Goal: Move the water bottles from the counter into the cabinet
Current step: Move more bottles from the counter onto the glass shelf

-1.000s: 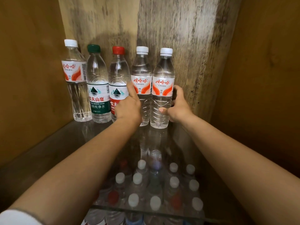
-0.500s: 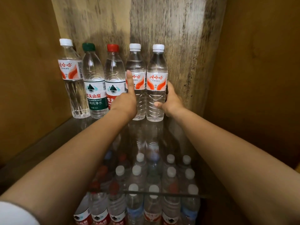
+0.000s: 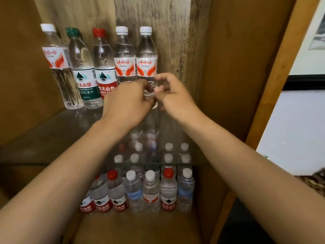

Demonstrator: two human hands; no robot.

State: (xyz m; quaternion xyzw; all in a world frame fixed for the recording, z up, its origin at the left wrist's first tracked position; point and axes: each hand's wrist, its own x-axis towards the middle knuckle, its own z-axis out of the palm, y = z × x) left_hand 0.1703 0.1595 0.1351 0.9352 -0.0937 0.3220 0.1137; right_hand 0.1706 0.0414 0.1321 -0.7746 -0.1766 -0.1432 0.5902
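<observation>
Five tall water bottles stand in a row at the back of the cabinet's glass shelf point(image 3: 44, 138). From the left: a white-capped bottle point(image 3: 54, 64), a green-capped bottle point(image 3: 82, 74), a red-capped bottle point(image 3: 103, 67), then two white-capped bottles with orange labels point(image 3: 124, 57) point(image 3: 146, 57). My left hand point(image 3: 126, 104) and my right hand point(image 3: 175, 99) hover close together just in front of the lower parts of those two right-hand bottles. Their fingers are loosely curled and apart, holding nothing.
Under the glass shelf several small bottles point(image 3: 150, 191) with red and white caps stand in rows on the cabinet floor. Wooden side walls point(image 3: 233, 71) close the cabinet left and right. A wooden frame post point(image 3: 274, 85) and a white wall lie to the right.
Both hands have let go of the two right-hand bottles and drawn back toward me. The view has tilted down, showing more of the lower shelf.
</observation>
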